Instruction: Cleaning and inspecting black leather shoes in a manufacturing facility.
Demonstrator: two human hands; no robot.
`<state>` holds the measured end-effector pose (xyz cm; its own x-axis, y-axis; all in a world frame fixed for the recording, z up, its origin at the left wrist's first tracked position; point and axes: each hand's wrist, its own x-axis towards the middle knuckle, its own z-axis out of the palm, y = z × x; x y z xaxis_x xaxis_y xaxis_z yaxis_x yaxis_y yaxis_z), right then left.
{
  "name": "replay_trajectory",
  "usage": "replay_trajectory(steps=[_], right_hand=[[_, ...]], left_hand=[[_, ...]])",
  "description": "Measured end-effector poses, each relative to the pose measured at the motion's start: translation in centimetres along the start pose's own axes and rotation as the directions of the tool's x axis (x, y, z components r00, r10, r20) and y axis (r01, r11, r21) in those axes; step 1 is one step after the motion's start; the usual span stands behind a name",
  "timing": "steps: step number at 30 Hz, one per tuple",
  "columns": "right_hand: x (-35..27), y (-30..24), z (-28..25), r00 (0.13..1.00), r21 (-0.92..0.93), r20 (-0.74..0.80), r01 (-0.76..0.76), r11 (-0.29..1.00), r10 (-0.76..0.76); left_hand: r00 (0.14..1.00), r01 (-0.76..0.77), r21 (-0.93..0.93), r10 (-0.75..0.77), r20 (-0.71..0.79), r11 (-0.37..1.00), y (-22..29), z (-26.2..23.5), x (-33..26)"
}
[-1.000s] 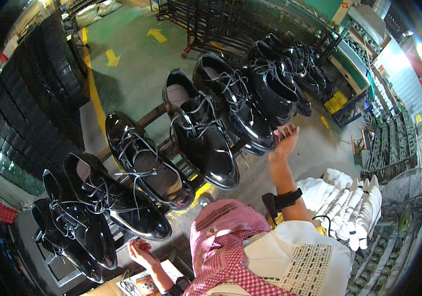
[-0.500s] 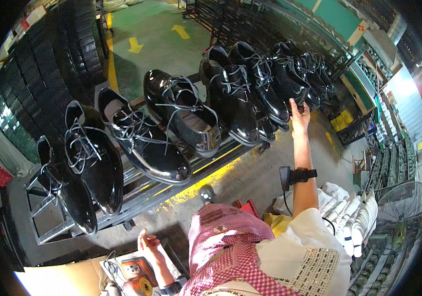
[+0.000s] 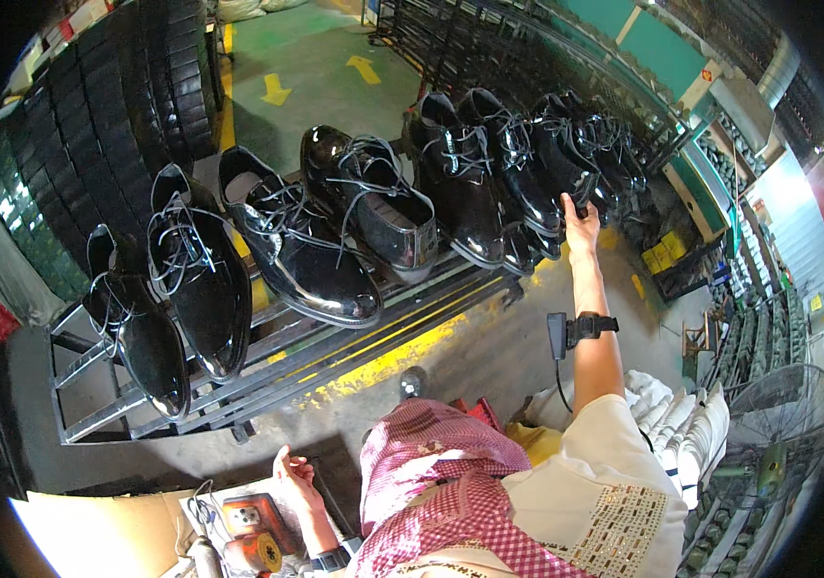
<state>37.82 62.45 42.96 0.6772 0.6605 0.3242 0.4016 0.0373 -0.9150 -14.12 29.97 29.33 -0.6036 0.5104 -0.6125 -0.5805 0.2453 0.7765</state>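
A row of glossy black laced shoes (image 3: 364, 207) lies on a metal rack (image 3: 267, 361). My right hand (image 3: 580, 223) reaches far out and grips a black shoe (image 3: 566, 159) near the right end of the row. A black band with a small device (image 3: 575, 329) sits on that forearm. My left hand (image 3: 291, 474) hangs low at the bottom, fingers apart, holding nothing, just above an orange and black tool (image 3: 253, 535) on cardboard (image 3: 94, 530). A red checked scarf (image 3: 431, 482) covers my chest.
Stacked black tyres (image 3: 132, 106) stand at the left. Yellow arrows (image 3: 277, 89) mark the green floor behind the rack. A pile of white items (image 3: 681, 438) and a floor fan (image 3: 768, 433) stand at the right. More dark racks (image 3: 489, 48) fill the back.
The view has swung, so the rack of shoes sits further left. My right hand has stretched out to the far shoes and closed on one. My left hand stays low by the tool.
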Motion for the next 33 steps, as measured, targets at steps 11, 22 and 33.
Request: replay_trajectory(steps=[11,22,33], right_hand=[[0.2,-0.9,0.0,0.997,0.136,0.075,0.017,0.991,-0.027],[1.2,-6.2,-0.6,1.0,0.068,0.001,-0.022,0.997,0.022],[-2.1,-10.1,-2.6,0.957,0.751,0.094,-0.25,0.611,0.275]], left_hand=[[0.998,0.031,-0.003,-0.031,-0.053,1.0,-0.6,1.8,0.0],[0.998,0.06,-0.027,-0.06,0.003,0.998,-0.7,9.6,-2.0],[0.996,-0.069,-0.007,0.069,0.05,0.998,-0.6,10.5,-2.3]])
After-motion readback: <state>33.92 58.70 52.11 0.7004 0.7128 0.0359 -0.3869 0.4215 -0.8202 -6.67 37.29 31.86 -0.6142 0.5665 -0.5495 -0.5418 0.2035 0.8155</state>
